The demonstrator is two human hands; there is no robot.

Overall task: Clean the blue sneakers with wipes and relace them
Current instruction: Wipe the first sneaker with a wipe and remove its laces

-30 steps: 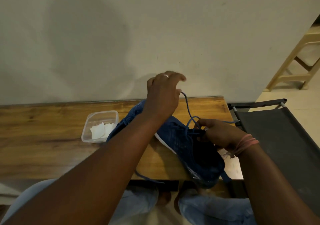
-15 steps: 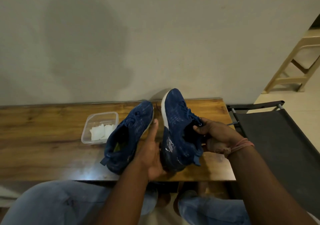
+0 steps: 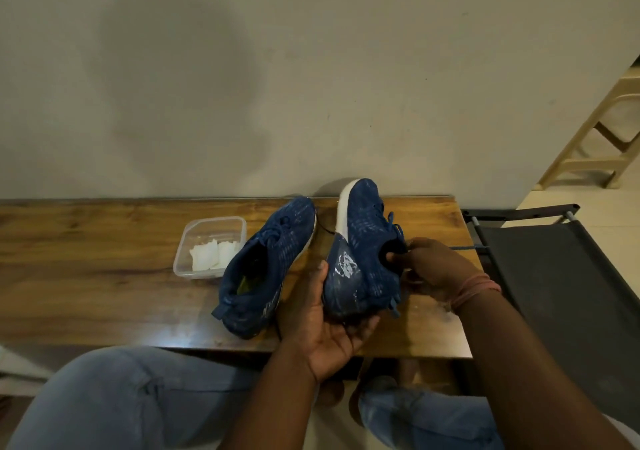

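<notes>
Two blue sneakers are on the wooden table. The left sneaker lies flat, toe toward the wall, opening toward me. The right sneaker is tipped on its side with the white sole facing left. My left hand cups its heel from below, fingers curled under it. My right hand grips the collar, thumb in the opening. A blue lace end trails off to the right. White wipes lie in a clear plastic tub left of the shoes.
A dark folding chair stands right of the table. A beige plastic stool is at the far right. A plain wall rises just behind the table. My knees in blue jeans are below the table's near edge.
One second ago my left hand pulled a lace upward over the shoe. Now the lace is let go, the shoe stands on its side, and both hands hold it.
</notes>
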